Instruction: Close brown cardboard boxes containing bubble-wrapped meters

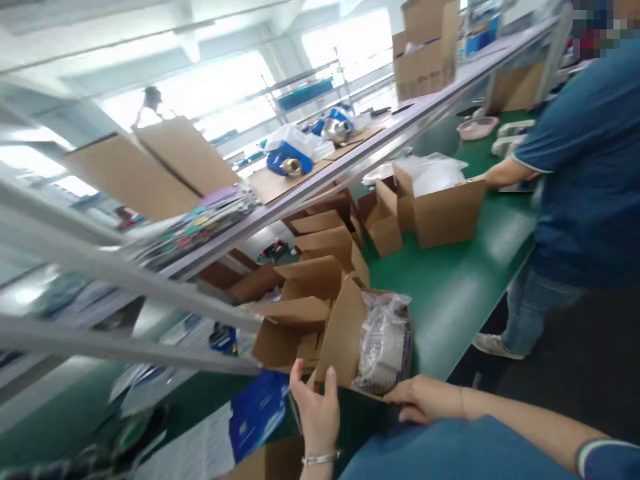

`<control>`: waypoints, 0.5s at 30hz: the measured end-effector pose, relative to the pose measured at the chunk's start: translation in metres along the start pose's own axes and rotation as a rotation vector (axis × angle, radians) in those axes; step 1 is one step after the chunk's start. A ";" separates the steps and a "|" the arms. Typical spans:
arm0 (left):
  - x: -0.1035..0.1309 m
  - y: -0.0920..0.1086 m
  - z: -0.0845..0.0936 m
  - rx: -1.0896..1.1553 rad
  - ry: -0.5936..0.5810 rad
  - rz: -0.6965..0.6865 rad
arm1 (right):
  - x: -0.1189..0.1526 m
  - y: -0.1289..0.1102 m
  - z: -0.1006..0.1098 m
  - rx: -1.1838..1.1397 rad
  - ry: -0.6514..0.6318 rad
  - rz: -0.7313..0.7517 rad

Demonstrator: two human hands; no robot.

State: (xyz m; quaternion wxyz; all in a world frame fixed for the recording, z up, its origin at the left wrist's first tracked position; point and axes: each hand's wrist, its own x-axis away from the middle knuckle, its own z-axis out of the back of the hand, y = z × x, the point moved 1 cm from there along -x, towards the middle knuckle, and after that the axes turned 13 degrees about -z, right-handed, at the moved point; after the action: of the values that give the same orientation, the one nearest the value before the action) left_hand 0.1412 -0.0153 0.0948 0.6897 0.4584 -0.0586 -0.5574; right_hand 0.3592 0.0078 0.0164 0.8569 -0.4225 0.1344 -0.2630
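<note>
An open cardboard box (336, 332) sits in front of me at the near end of the green bench. Inside it lies a pack wrapped in clear bubble wrap (383, 343), with whitish contents I cannot make out. My left hand (317, 410) has the lower corner of the raised flap between thumb and fingers. At the near right corner, my right hand (423, 400) grips the box edge, its fingers curled and partly hidden. Just left of this box stands another open cardboard box (287, 337), with folded cardboard visible inside.
More open boxes (327, 250) line the green bench (450, 287). On the right, a co-worker (590, 160) reaches to a larger box (447, 217). Above runs a shelf with blue-and-brass fittings (290, 159). White frame bars (150, 280) cross the left; a blue booklet (257, 410) lies below.
</note>
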 end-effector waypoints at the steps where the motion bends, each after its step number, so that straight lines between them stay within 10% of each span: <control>1: 0.015 -0.003 0.001 0.025 0.036 0.062 | 0.002 -0.001 0.006 -0.035 0.055 0.000; 6: 0.093 -0.009 -0.016 0.144 0.075 0.366 | -0.002 0.033 0.060 0.060 0.597 -0.292; 10: 0.124 -0.010 -0.038 0.335 -0.053 0.551 | -0.053 0.062 0.075 0.243 0.374 -0.359; 15: 0.118 0.003 -0.052 0.284 -0.075 0.414 | -0.115 0.080 0.069 0.315 0.088 -0.497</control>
State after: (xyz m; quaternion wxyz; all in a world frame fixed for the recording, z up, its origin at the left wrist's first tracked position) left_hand 0.2178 -0.0832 0.0164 0.7153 0.5078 -0.2546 -0.4070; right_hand 0.3226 0.1583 -0.0046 0.8146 -0.2926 0.0215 -0.5003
